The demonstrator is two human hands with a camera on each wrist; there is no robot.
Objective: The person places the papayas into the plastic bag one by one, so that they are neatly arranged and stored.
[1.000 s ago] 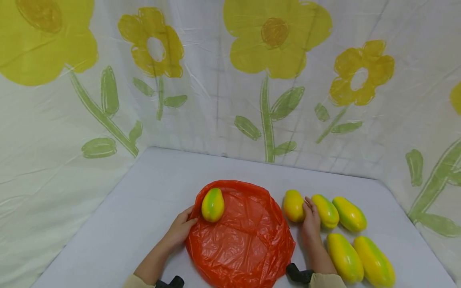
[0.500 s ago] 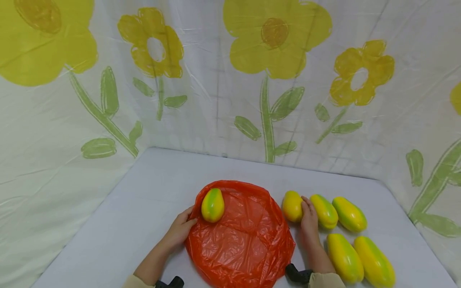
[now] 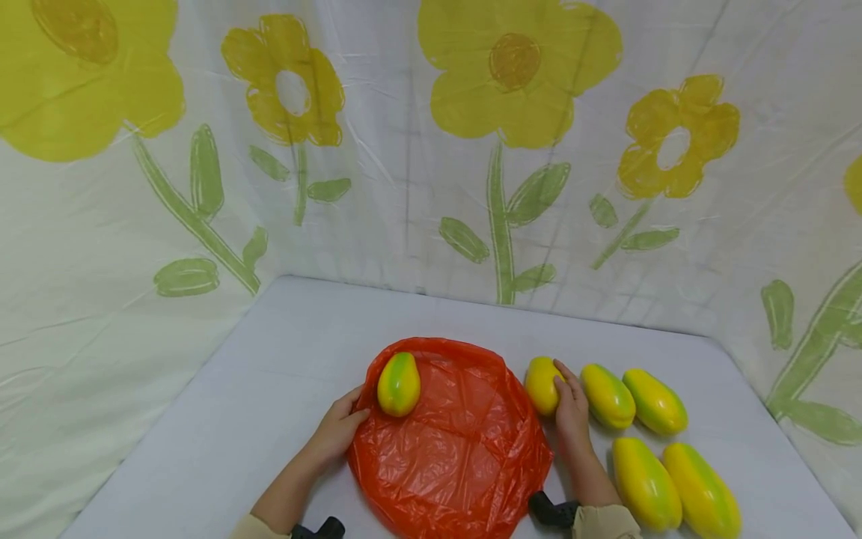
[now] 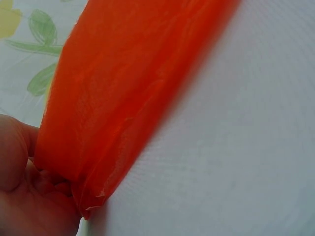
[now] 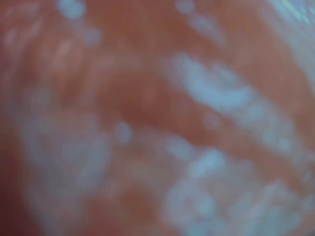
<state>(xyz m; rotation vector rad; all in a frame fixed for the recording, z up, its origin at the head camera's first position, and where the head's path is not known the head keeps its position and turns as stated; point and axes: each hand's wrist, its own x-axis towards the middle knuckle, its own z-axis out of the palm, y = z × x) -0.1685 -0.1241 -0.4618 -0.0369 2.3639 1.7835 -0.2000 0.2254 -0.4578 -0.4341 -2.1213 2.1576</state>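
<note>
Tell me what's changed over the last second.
The right hand and the fruit at its fingertips have shifted slightly left, toward the red bag. Whether the hand fully grips that fruit isn't clear. Unchanged: the left hand holding the bag's edge, the fruit in the bag, and the four fruits on the right.

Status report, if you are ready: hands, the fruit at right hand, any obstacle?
Left hand gripping red plastic bag. Right hand touching fruit, grip unclear. Fruit outside bag, beside its right rim; rim may obstruct.
</note>
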